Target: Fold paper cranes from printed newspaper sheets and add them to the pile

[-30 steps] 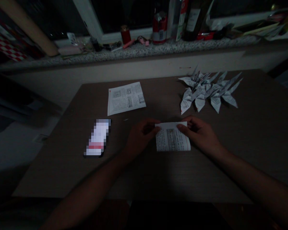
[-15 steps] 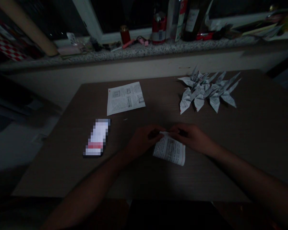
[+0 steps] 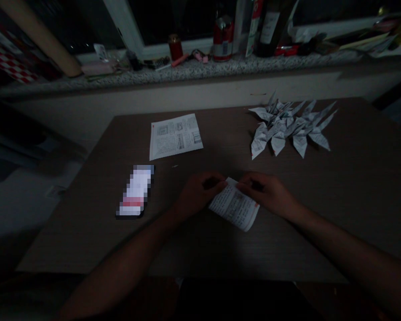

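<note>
Turned from nearly square-on a second ago to a slant, a sheet of printed paper point(image 3: 234, 207) now points one corner toward the near side of a table point(image 3: 200, 256), and the two hands gripping it have drawn closer together. At the paper's 10 o'clock, the left hand point(image 3: 198, 191) pinches its edge, thumb and curled fingers in a narrow grip; at 2 o'clock, the right hand point(image 3: 270, 194) pinches the upper edge, thumb on top. Their fingertips are just apart, the paper's far corner between them.

Bare wood runs from the paper to the table's near edge at 6 o'clock, with more beyond the right forearm at 3 o'clock. Well apart at 9 o'clock lies a phone point(image 3: 137, 189), its lit screen blurred; toward 10 to 11 o'clock, a flat printed page point(image 3: 176, 137), with a small scrap point(image 3: 175, 166) near its lower edge. Pointed paper figures point(image 3: 292, 127) crowd together at 1 to 2 o'clock.

Past the table's far edge at 12 o'clock, a speckled windowsill point(image 3: 240, 67) bears a red can point(image 3: 223, 40) and a dark bottle point(image 3: 269, 29) beneath dark panes in a dim room.
</note>
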Tool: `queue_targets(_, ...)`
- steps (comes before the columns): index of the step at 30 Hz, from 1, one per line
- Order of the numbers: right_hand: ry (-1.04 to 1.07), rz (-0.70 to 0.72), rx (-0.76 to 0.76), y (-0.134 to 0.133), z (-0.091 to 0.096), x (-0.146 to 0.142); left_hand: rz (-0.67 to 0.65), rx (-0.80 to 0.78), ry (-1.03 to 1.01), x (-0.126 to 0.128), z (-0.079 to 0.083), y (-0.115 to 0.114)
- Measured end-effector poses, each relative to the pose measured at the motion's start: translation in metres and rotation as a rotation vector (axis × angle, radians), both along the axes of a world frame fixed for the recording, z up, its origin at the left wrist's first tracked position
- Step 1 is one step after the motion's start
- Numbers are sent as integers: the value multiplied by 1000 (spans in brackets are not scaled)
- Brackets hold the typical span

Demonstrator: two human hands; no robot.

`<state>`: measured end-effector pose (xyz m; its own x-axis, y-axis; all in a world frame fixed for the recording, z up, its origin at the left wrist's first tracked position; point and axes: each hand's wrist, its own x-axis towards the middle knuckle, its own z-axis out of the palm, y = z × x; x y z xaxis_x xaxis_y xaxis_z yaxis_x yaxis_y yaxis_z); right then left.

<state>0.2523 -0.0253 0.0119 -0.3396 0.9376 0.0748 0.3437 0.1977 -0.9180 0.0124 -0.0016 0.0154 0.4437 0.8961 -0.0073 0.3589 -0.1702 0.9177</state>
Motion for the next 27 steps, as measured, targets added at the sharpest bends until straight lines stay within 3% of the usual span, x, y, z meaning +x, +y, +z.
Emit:
queue_targets(8, -53, 89, -35, -1, -4, -2, -55, 13, 40, 2, 6, -2)
queue_targets(13, -48, -20, -17, 3, -2, 4, 31, 8, -21, 0, 6, -3)
queue_targets(19, -29, -210, -28, 7, -1, 14, -50, -9, 20, -6, 11, -2)
queue_targets(27, -31, -270, -29, 8, 2, 15, 70, 10, 32, -5, 9, 1)
